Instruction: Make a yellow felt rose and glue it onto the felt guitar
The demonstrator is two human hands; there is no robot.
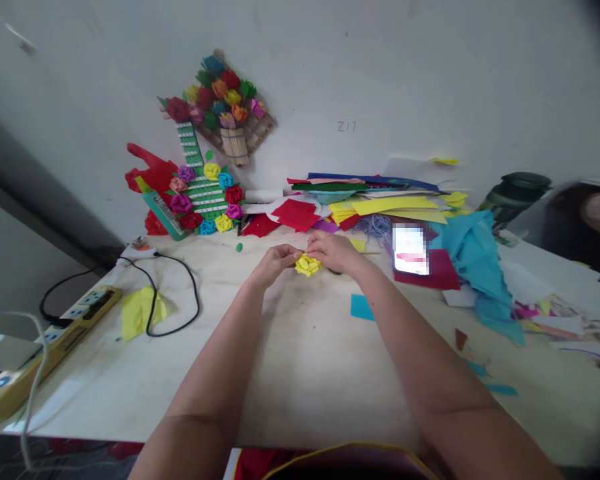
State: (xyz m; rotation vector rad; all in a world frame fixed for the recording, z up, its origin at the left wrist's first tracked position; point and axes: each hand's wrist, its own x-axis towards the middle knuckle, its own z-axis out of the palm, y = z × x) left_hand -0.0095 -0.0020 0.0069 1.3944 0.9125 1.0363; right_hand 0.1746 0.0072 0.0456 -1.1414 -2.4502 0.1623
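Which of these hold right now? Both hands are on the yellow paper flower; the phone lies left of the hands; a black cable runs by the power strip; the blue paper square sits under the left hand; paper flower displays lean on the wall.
1. Both the left hand and the right hand hold the yellow paper flower. True.
2. The phone lies left of the hands. False: it lies to their right.
3. A black cable runs by the power strip. True.
4. The blue paper square sits under the left hand. False: it lies bare beside the right forearm.
5. Paper flower displays lean on the wall. True.
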